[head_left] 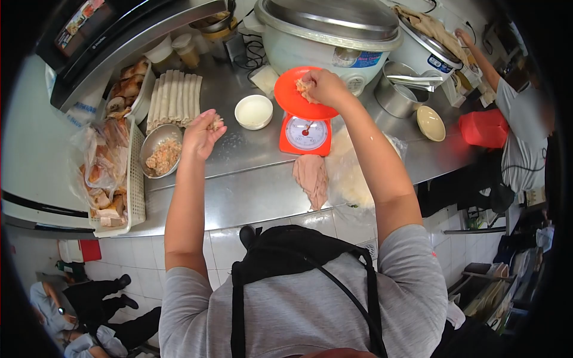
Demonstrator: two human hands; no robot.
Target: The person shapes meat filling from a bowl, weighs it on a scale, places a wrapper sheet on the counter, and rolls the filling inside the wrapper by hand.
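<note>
My right hand (326, 90) is over the orange-red plate of a kitchen scale (306, 135), its fingers closed around a clump of pale, orange-flecked filling (305, 89). I cannot tell whether the clump rests on the plate. My left hand (202, 136) is raised above the counter, fingers curled round a smaller bit of the same filling. Below and left of it, a metal bowl (148, 156) holds more filling. Between my hands stands a small white bowl (253, 113) with something pale inside. A crumpled pinkish cloth (311, 179) lies in front of the scale.
Pale rolled sticks (174, 98) lie in a row at the left, beside a cream basket (136, 185) of bagged meat. A large rice cooker (328, 36) stands behind the scale. Rightward are a metal pot (397, 98), a yellowish bowl (431, 123) and another person (519, 119).
</note>
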